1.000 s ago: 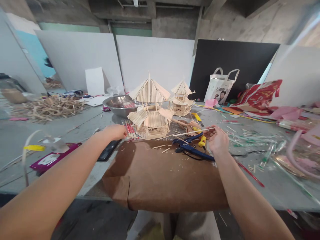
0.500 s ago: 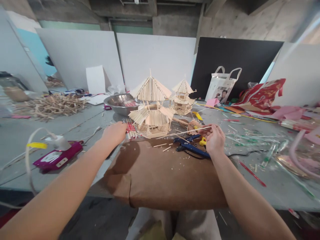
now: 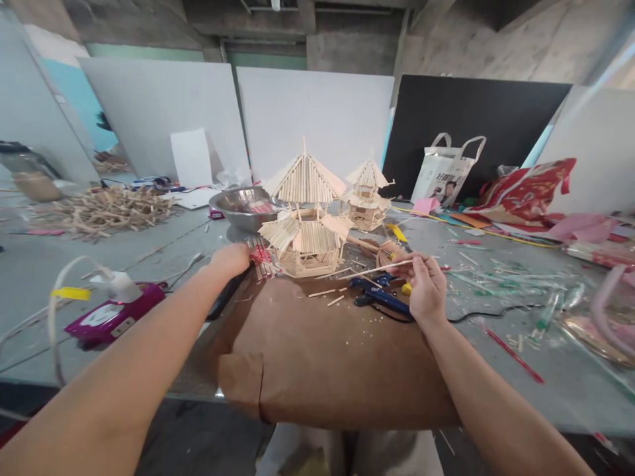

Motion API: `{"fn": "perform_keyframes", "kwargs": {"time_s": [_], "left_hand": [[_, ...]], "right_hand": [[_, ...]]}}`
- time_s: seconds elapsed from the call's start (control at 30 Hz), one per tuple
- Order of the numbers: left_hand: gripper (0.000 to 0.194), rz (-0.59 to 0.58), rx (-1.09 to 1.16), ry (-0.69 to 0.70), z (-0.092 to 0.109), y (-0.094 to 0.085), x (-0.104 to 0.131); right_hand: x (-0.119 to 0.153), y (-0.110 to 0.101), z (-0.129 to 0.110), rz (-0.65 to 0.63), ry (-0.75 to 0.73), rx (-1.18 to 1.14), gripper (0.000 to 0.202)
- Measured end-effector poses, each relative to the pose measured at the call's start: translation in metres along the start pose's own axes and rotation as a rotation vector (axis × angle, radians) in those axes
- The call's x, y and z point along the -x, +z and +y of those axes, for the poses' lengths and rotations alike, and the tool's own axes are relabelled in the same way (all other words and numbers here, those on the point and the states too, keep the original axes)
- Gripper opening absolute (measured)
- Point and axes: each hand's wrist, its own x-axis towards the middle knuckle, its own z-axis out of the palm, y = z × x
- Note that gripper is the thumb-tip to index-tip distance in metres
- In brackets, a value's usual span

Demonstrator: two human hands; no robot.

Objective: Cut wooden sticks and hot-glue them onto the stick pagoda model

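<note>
My right hand [image 3: 427, 284] pinches a thin wooden stick [image 3: 370, 270], which points left across the front of a large stick-built pavilion model [image 3: 310, 241]. My left hand [image 3: 231, 260] is closed, its fingertips against several red-and-clear wrapped sticks [image 3: 262, 259] left of the model; what the fingers hold is hidden. Below my right hand lies a blue-handled cutting tool [image 3: 381, 301], with a yellow part [image 3: 407, 289] beside it. Short cut stick pieces [image 3: 322, 293] and crumbs are scattered on the brown paper sheet [image 3: 337, 370].
A smaller pavilion model [image 3: 367, 201] and a metal bowl [image 3: 243, 206] stand behind. To the left are a stick pile [image 3: 116, 210] and a purple power strip [image 3: 116, 317] with cables. Green wrappers [image 3: 540, 317], a red strip [image 3: 516, 355] and a white bag [image 3: 441, 173] lie right.
My right hand has shifted slightly, keeping its pinch on the stick, whose far end has swung a little. My left hand stays by the wrapped sticks. The camera view has moved slightly.
</note>
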Motion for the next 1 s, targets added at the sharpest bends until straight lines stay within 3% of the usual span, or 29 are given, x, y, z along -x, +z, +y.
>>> {"fn": "perform_keyframes", "kwargs": {"time_s": [0.27, 0.4, 0.47, 0.57, 0.63, 0.73, 0.8, 0.9, 1.0], "left_hand": [[0.041, -0.028, -0.066, 0.039, -0.001, -0.016, 0.002], [0.034, 0.009, -0.141, -0.055, 0.02, -0.03, 0.025], [0.028, -0.041, -0.117, -0.021, 0.04, -0.037, 0.043], [0.023, -0.088, 0.197, 0.241, 0.079, -0.041, 0.073], [0.028, -0.266, 0.541, 0.316, 0.106, -0.037, 0.09], [0.051, -0.607, 1.053, 0.188, 0.138, -0.022, 0.104], [0.054, -0.738, 1.286, 0.063, 0.151, -0.008, 0.108], [0.04, -0.778, 1.505, -0.054, 0.16, 0.01, 0.109], [0.03, -0.755, 1.613, -0.064, 0.157, 0.018, 0.107]], "right_hand": [[0.01, 0.005, -0.008, -0.085, -0.112, 0.221, 0.017], [0.021, 0.008, -0.009, -0.231, -0.202, 0.464, 0.018], [0.025, 0.009, -0.01, -0.332, -0.296, 0.59, 0.018], [0.03, 0.011, -0.014, -0.464, -0.515, 0.708, 0.024], [0.034, 0.014, -0.019, -0.567, -0.675, 0.723, 0.029], [0.043, 0.021, -0.025, -0.824, -0.864, 0.716, 0.031], [0.051, 0.027, -0.025, -0.979, -0.939, 0.725, 0.027], [0.06, 0.036, -0.023, -1.101, -0.985, 0.757, 0.021], [0.055, 0.036, -0.023, -1.125, -0.897, 0.815, 0.025]]}}
